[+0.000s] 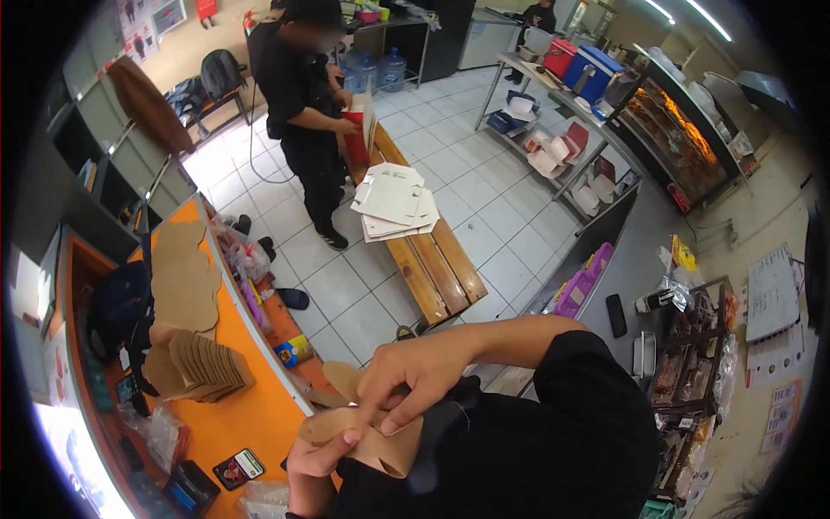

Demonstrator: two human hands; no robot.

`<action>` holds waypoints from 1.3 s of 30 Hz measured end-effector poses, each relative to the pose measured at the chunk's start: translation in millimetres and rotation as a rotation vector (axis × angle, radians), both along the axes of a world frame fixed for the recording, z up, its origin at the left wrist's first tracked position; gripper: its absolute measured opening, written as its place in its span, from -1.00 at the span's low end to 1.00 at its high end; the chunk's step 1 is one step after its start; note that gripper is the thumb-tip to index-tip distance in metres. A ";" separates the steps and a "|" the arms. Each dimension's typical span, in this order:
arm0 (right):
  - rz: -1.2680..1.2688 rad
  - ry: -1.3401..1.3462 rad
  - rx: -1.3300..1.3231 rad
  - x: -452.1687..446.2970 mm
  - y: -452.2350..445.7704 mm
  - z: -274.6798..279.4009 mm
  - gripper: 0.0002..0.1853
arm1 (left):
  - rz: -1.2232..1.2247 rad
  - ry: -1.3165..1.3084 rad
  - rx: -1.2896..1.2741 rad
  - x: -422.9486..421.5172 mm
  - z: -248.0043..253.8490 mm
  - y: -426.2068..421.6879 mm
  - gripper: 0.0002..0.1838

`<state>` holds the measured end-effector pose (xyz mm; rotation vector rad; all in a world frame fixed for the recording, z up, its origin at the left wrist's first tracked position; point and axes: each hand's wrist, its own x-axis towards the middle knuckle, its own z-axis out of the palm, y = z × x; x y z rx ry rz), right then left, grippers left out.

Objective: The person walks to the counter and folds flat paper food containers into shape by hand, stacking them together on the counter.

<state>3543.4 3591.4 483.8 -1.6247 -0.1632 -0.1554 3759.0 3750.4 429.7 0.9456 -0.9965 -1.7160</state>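
Observation:
A brown cardboard food box (385,451), partly folded, is held close against my body. My left hand (313,460) grips its left side, with the thumb lying over the edge. From above, my right hand (424,372) pinches a flap, its thumb and index finger pressed on the card; the other fingers are partly hidden. On the orange counter (233,428) to the left stands a nested stack of folded brown boxes (203,368). Flat brown cardboard blanks (184,272) lie farther along that counter.
A phone (238,468) rests on the orange counter. Ahead, a wooden bench (441,272) carries white flat card sheets (393,199). A co-worker in black (298,95) stands beside it handling a red and white box. Shelves with packaged goods (692,363) line the right.

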 end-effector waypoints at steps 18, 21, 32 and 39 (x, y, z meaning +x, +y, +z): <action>-0.495 0.026 -0.254 -22.3 32.8 -74.8 -0.28 | -0.140 -0.289 -0.083 -14.8 9.2 -19.3 -0.61; -0.499 -0.042 -0.283 -29.6 46.3 -86.7 -0.38 | -0.260 -0.291 0.015 -2.5 16.8 -16.7 -0.61; -0.833 -0.251 -0.563 -20.0 67.5 -102.2 -0.40 | -0.270 -0.315 0.109 -6.4 29.4 -8.2 -0.48; -0.523 -0.174 -0.155 -35.5 32.1 -87.5 -0.12 | -0.763 -0.597 -0.385 -9.7 38.3 -43.1 -0.64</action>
